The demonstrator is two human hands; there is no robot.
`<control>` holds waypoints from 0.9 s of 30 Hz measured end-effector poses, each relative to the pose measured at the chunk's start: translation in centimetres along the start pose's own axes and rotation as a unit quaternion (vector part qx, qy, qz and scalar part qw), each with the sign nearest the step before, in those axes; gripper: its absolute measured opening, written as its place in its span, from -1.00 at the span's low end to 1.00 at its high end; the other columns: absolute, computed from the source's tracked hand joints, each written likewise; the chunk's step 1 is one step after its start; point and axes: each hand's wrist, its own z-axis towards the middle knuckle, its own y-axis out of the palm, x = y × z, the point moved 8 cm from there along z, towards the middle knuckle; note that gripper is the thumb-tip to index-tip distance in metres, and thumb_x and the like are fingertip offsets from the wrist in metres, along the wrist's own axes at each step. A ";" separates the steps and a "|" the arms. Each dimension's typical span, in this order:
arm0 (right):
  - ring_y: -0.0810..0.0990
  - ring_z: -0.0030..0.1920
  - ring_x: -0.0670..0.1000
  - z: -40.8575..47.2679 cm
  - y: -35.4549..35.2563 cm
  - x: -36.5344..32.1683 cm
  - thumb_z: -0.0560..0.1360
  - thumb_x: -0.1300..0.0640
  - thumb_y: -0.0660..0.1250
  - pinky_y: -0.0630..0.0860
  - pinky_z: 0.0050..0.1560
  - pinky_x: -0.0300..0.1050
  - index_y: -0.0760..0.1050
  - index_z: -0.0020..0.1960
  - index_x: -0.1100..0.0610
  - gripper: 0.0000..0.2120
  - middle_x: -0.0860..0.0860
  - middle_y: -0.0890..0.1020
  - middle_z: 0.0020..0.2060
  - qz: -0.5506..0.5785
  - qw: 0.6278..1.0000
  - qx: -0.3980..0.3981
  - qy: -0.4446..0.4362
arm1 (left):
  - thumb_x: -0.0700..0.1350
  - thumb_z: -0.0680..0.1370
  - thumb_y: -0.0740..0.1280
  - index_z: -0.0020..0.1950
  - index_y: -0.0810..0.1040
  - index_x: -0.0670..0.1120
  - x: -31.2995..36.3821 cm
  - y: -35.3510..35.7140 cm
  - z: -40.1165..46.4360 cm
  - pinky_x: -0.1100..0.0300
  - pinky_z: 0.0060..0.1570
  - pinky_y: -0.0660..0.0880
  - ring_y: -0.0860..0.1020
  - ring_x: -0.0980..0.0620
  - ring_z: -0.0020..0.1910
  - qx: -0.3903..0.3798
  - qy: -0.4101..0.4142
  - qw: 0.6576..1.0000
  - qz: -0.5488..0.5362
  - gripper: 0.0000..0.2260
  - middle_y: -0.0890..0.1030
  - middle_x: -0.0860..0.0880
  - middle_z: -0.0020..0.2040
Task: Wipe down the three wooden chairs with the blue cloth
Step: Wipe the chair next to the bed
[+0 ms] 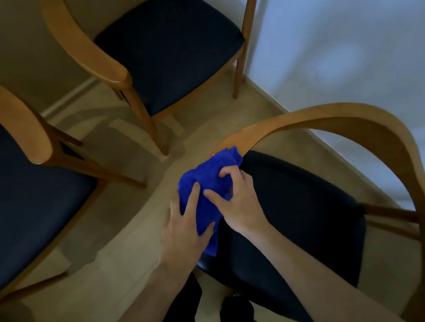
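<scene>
Beige floor tiles (pixel 126 247) ran to a pale wall (pixel 350 43), with three wooden chairs gathered on them: a near chair (pixel 399 148) at right, a left chair (pixel 20 122) and a far chair (pixel 107 54), all with dark seats. Both hands held the blue cloth (pixel 208 184) bunched over the near chair's front corner, beside its curved armrest. Left hand (pixel 187 230) gripped the cloth's lower part; right hand (pixel 236 200) pinched its upper folds.

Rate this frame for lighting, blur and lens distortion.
Head view: dim, warm light with a pale patch on the right wall; overall soft focus; wide-angle bending curves the nearest chair armrest; the blue cloth, gripped by the left hand and right hand, reads clearly.
</scene>
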 end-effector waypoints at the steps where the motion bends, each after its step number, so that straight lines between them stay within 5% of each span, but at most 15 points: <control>1: 0.49 0.02 -0.12 0.5 -0.1 0.0 0.46 -0.01 0.46 0.44 -0.15 -0.46 0.35 0.13 -0.10 -0.65 0.02 0.39 0.22 0.009 1.000 0.012 0.001 | 0.18 0.50 0.32 0.54 -0.14 0.21 0.1 0.0 0.7 0.11 0.16 0.45 0.37 -0.05 0.32 -0.009 0.006 1.000 0.005 -0.21 0.06 -0.06 0.52; 10: 0.54 0.02 -0.10 7.5 -6.8 1.3 0.46 0.09 0.46 0.54 -0.06 -0.19 0.34 0.09 -0.12 -0.65 0.01 0.47 0.16 0.085 0.987 0.117 0.061 | 0.22 0.49 0.31 0.55 -0.12 0.18 7.4 -1.2 10.0 0.07 0.01 0.49 0.50 -0.08 0.14 -0.007 0.129 0.988 0.084 -0.21 0.17 -0.05 0.46; 23: 0.44 -0.21 -0.16 11.3 -23.6 7.2 0.55 0.10 0.36 0.35 -0.33 -0.26 0.30 0.21 0.05 -0.68 0.06 0.48 0.09 -0.015 0.960 0.243 0.137 | 0.19 0.49 0.34 0.57 -0.05 0.08 24.9 4.9 16.8 0.02 0.04 0.47 0.50 -0.15 0.14 -0.039 0.284 0.954 0.085 -0.21 0.21 -0.14 0.47; 27: 0.52 -0.02 0.03 11.3 -25.6 7.7 0.53 0.09 0.38 0.51 -0.09 -0.08 0.28 0.25 0.06 -0.61 0.10 0.46 0.18 -0.063 0.950 0.261 0.158 | 0.22 0.47 0.35 0.56 0.07 0.08 26.8 5.8 17.3 0.00 0.12 0.46 0.46 -0.14 0.23 -0.063 0.309 0.949 0.023 -0.24 0.25 -0.11 0.46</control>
